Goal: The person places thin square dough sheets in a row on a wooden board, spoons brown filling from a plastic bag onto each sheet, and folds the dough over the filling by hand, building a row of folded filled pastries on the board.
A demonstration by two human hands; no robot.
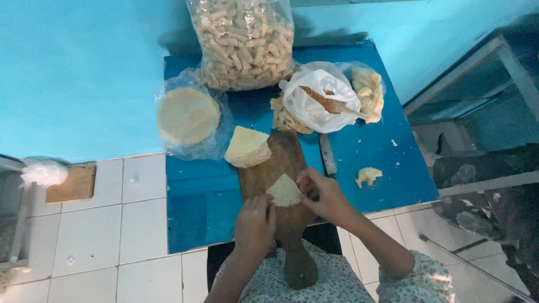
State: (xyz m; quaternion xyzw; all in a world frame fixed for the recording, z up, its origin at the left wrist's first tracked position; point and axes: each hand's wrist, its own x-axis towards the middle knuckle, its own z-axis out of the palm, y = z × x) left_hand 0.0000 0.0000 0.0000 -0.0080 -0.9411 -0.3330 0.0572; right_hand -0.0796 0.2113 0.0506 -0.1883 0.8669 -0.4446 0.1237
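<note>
Large bag of rolled pieces (242, 42): top cut off by the frame's upper edge. White bag (320, 101): contents mostly hidden. Both forearms: cropped below.

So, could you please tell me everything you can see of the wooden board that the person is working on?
The wooden board is dark brown, worn, paddle-shaped, with a narrower handle pointing toward the person. It lies flat on the blue table, handle overhanging the near edge. A stack of pale wedge-shaped sheets rests on its far left corner. The left hand and right hand press one wedge sheet onto its middle.
</note>
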